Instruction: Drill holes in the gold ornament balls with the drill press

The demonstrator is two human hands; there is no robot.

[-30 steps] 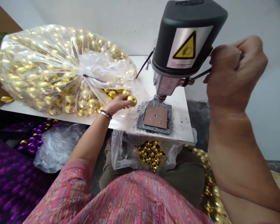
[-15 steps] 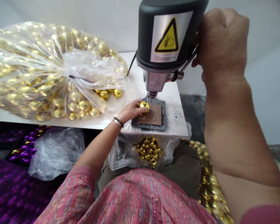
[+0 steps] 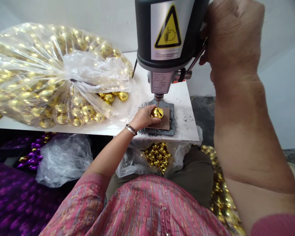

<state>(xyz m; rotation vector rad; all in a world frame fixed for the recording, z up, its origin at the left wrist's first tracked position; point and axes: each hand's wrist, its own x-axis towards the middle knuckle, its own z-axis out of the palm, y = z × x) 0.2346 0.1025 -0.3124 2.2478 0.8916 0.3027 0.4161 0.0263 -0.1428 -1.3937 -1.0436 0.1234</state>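
Observation:
My left hand (image 3: 147,117) pinches a shiny gold faceted ball (image 3: 157,113) between thumb and fingers. The ball is over the brown square board (image 3: 164,124) on the grey base of a bench drill press (image 3: 159,86). A thin drill bit (image 3: 158,103) comes down at the top of the ball; whether it has entered the ball I cannot tell. At the upper right, my right hand (image 3: 234,39) is closed around the drill's feed lever (image 3: 198,59), its fingertips mostly hidden. The black drill head (image 3: 144,39) bears a yellow warning triangle.
A clear plastic bag (image 3: 86,67) full of gold balls fills the left of the white table (image 3: 98,128). Loose gold balls (image 3: 123,96) lie by its mouth. Below the table edge, another bag (image 3: 158,155) holds gold balls over my lap. Purple balls (image 3: 35,147) are at lower left.
My left hand has brought the gold ball rightward, from beside the bit to beneath it. My right hand stays on the lever. The whole view has shifted slightly.

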